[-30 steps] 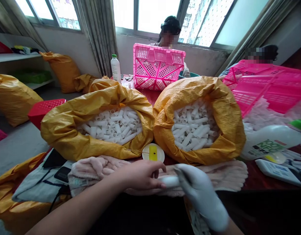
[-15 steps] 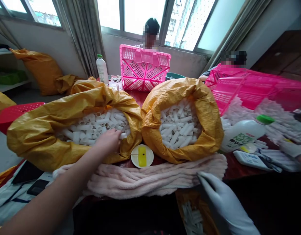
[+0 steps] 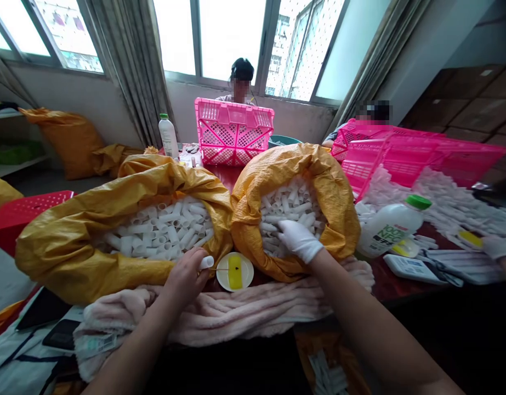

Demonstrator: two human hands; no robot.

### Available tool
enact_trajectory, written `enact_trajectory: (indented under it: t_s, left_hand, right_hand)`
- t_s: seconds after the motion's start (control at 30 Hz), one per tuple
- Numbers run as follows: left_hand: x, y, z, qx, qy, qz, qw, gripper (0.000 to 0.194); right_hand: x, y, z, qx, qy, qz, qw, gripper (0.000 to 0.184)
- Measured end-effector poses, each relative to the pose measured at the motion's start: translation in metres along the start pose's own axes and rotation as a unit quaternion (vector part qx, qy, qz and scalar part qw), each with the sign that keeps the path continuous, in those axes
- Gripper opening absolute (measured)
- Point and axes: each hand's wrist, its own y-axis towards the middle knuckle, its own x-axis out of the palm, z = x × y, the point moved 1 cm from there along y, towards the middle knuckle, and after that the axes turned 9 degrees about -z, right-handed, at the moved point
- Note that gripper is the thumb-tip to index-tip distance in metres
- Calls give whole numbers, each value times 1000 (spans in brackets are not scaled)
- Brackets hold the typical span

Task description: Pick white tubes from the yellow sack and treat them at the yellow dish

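One gloved hand (image 3: 300, 241), bottle (image 3: 390, 230) reading 100% NFC

A pink plastic crate (image 3: 234, 131) and white bottle (image 3: 388, 230) share the red tabletop (image 3: 384, 274).

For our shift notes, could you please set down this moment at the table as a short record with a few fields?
Left hand: bare left hand holding a short white tube
Right hand: gloved right hand resting on white tubes inside a yellow woven sack
Beside left hand: small white dish with a yellow strip
Under forearms: pink fleece blanket
Across table: pink plastic crate before a seated co-worker
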Motion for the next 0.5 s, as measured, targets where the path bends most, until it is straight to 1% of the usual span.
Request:
enact_trajectory:
  t_s: [0.07, 0.1, 0.13, 0.17, 0.23, 0.27, 0.33, 0.37, 0.4, 0.43, 0.47, 0.5]
  left_hand:
    - [-2, -1, 16, 39, -86, 37, 995, 25]
    - [-3, -2, 26, 53, -119, 45, 990, 31]
    - [-2, -3, 37, 65, -146, 42, 986, 35]
    - [-1, -4, 48, 77, -170, 25, 982, 38]
    - [8, -8, 67, 87, -227, -36, 969, 33]
    - [14, -12, 74, 80, -269, -74, 957, 28]
    - [30, -20, 82, 46, -374, -133, 917, 22]
    - [37, -24, 83, 23, -420, -142, 896, 22]
    - [43, -27, 81, 5, -449, -138, 883, 23]
    - [46, -30, 78, -3, -454, -126, 882, 22]
    - [47, -31, 74, -2, -430, -104, 897, 19]
    - [44, -31, 68, 6, -378, -77, 923, 16]
  right_hand:
    - [-13, -22, -4, 1, 8, -28, 1000, 18]
    - [-16, -35, -9, -4, 29, -43, 999, 21]
    - [-16, -48, -15, -12, 61, -58, 996, 23]
    - [-13, -61, -22, -21, 103, -71, 992, 25]
    - [1, -82, -36, -29, 209, -76, 975, 25]
    - [11, -90, -42, -27, 264, -63, 962, 26]
    - [34, -100, -53, -22, 354, -35, 934, 25]
    - [45, -101, -56, -25, 383, -32, 923, 25]
    - [56, -100, -59, -31, 402, -40, 914, 26]
    - [65, -97, -60, -37, 415, -55, 907, 27]
    - [73, -93, -61, -39, 422, -67, 903, 27]
    - [79, -87, -59, -35, 425, -75, 901, 28]
